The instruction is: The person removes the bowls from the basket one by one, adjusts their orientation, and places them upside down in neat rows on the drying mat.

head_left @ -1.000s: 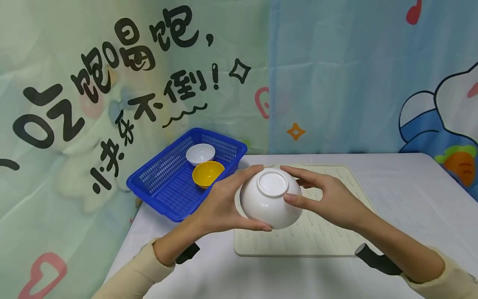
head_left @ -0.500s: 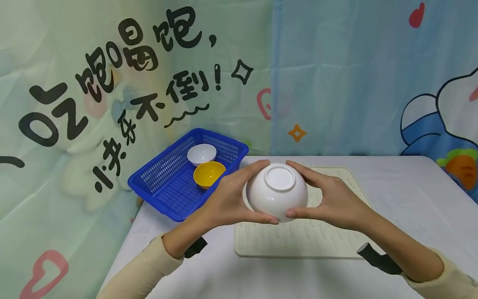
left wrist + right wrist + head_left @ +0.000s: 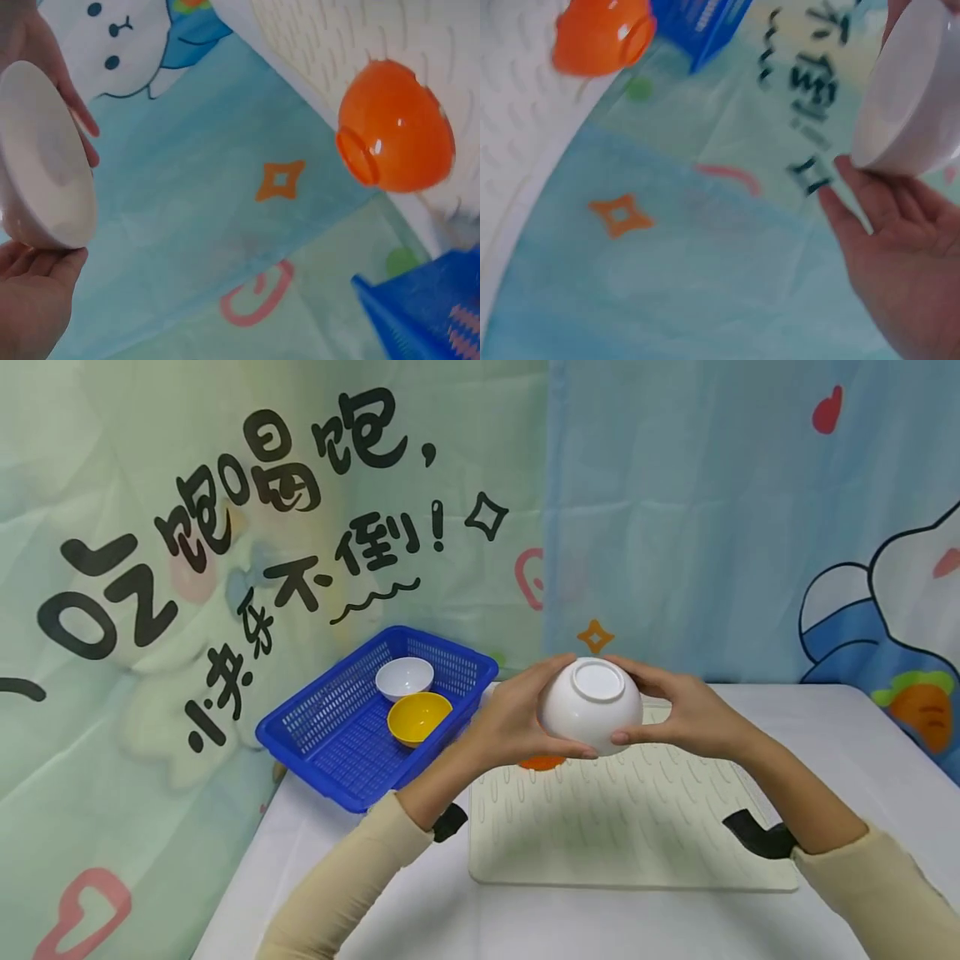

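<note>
A white bowl [image 3: 588, 714] is held in the air over the drying mat, tilted with its round foot toward the head camera. My left hand [image 3: 521, 714] grips it on the left side, thumb below and fingers round the far side. On the right, my right hand [image 3: 690, 714] grips it the same way, its thumb tip on the lower wall. Both wrist views show the hollow inside of the white bowl [image 3: 49, 157]. An orange bowl [image 3: 394, 127] sits upside down on the mat; in the head view only a sliver shows below my left hand.
A blue basket [image 3: 315, 768] at the back left contains a white bowl [image 3: 403, 678] and a yellow bowl [image 3: 418, 718]. The cream ridged mat [image 3: 622, 835] lies on a white-covered table [image 3: 847, 743]. Printed curtains [image 3: 712, 527] hang close behind the table.
Both hands have carried the white bowl farther back and a little to the right, still tilted foot-first. Part of the orange bowl has come into sight beneath them.
</note>
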`<state>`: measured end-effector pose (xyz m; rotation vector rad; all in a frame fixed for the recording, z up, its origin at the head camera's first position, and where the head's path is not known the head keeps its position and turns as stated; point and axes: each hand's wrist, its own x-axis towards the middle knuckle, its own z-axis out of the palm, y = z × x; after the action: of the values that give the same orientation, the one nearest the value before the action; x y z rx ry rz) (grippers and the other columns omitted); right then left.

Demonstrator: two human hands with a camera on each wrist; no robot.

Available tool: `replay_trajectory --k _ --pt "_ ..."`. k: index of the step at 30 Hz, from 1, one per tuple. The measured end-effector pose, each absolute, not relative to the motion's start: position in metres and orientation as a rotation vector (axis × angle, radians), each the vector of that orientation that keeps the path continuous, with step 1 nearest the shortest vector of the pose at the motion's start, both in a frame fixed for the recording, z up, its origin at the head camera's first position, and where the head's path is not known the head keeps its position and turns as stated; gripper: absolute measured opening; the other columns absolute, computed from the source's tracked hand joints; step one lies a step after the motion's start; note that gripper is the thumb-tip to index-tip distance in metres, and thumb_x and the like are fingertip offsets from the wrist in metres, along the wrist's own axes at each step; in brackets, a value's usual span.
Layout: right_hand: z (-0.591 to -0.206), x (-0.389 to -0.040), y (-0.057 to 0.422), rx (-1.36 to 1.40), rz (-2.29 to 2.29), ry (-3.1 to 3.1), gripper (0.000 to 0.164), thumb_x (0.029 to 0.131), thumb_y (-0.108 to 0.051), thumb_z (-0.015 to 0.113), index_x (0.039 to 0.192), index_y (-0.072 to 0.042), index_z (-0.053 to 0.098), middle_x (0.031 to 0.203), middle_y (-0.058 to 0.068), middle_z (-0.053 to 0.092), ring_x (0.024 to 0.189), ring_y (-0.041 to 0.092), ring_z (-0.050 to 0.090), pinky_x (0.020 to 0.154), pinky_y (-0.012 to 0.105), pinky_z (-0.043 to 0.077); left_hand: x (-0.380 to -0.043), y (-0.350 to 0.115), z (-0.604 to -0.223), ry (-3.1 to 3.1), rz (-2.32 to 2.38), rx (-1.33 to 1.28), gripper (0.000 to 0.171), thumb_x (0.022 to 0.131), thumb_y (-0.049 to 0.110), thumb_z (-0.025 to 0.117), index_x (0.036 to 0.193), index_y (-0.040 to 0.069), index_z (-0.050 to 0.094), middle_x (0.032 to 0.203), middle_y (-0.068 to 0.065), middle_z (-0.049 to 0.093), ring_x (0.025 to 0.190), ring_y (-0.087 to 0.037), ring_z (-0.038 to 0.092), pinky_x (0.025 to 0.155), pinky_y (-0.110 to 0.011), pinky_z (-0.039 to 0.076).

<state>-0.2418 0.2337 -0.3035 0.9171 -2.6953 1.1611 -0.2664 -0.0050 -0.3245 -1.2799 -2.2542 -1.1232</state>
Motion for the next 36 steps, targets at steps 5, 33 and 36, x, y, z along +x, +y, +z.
replay_trajectory --k 5,33,36 --pt "-0.316 -0.268 0.252 0.913 1.251 -2.729 0.082 0.075 -0.011 0.077 0.144 -0.008 0.032 0.142 0.019 0.035 0.125 0.044 0.034 0.089 0.069 0.03 -0.29 0.017 -0.342 -2.276 -1.208 -1.254 0.096 0.059 0.032 0.087 0.138 0.008 0.038 0.132 -0.007 0.048 0.111 -0.014 0.051 0.083 -0.019 0.046" --pt "-0.417 -0.317 0.318 0.653 1.49 -2.816 0.08 0.084 -0.019 0.069 0.146 -0.002 0.021 0.144 0.023 0.028 0.128 0.027 0.037 0.086 0.029 0.048 -0.33 0.105 -0.432 -2.627 -1.23 -0.837 0.085 0.067 0.029 0.084 0.137 0.011 0.041 0.132 0.0 0.05 0.114 -0.012 0.05 0.092 -0.021 0.042" --pt "-0.429 -0.316 0.322 0.618 1.572 -2.769 0.078 0.084 -0.016 0.068 0.145 -0.001 0.022 0.143 0.023 0.03 0.118 0.007 0.043 0.08 0.02 0.048 -0.329 0.11 -0.441 -2.617 -1.206 -0.828 0.079 0.068 0.027 0.083 0.135 0.011 0.043 0.129 -0.001 0.052 0.112 -0.011 0.051 0.092 -0.02 0.041"
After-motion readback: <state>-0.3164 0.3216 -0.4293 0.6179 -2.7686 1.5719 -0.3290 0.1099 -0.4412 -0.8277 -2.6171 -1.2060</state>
